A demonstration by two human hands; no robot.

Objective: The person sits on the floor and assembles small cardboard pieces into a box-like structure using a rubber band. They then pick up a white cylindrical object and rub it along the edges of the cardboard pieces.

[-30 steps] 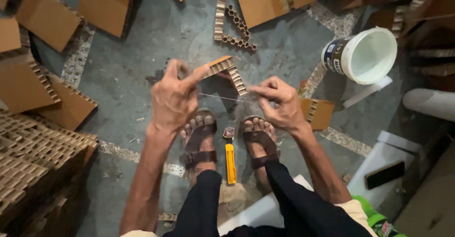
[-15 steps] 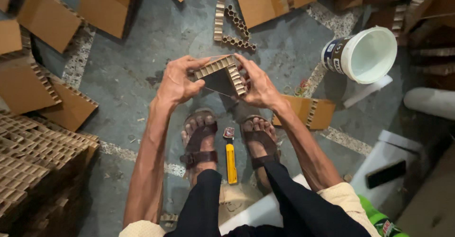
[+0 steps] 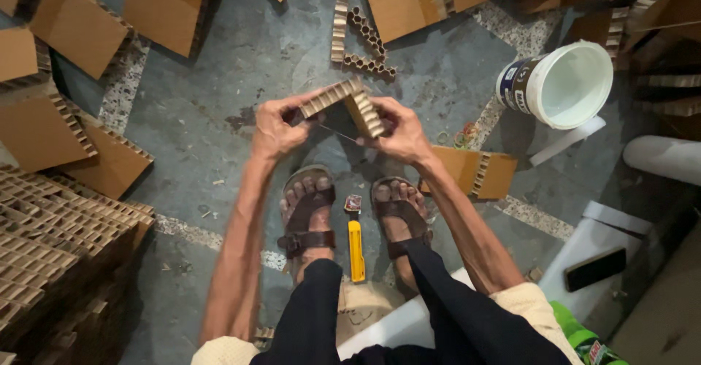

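The left hand (image 3: 276, 128) and the right hand (image 3: 400, 130) are both clamped on one honeycomb cardboard piece (image 3: 343, 102), held in the air above the grey floor (image 3: 219, 102) and just forward of the person's sandalled feet (image 3: 350, 204). The piece is folded into a corner: one strip runs from the left fingers up to a peak, the other slopes down from that peak into the right fingers. Each hand has its thumb on the near side and its fingers wrapped round the far side of its own strip, so neither hand is nearer than the other — the peak lies between them, pointing away from the body. The long axis of the left strip runs left to right and slightly upward; the right strip lies steeper, toward the right wrist. A thin pale line crosses the gap between the two hands below the peak; what it is cannot be told.

Directly beneath, a yellow utility knife (image 3: 355, 242) lies on the floor between the feet, blade end forward. Beyond the hands lie loose honeycomb strips (image 3: 361, 40). A white bucket (image 3: 562, 84) lies tipped toward the right edge of the floor, flat cardboard panels (image 3: 73, 36) spread along the left, and a stack of honeycomb sheets (image 3: 51, 233) fills the near-left corner.
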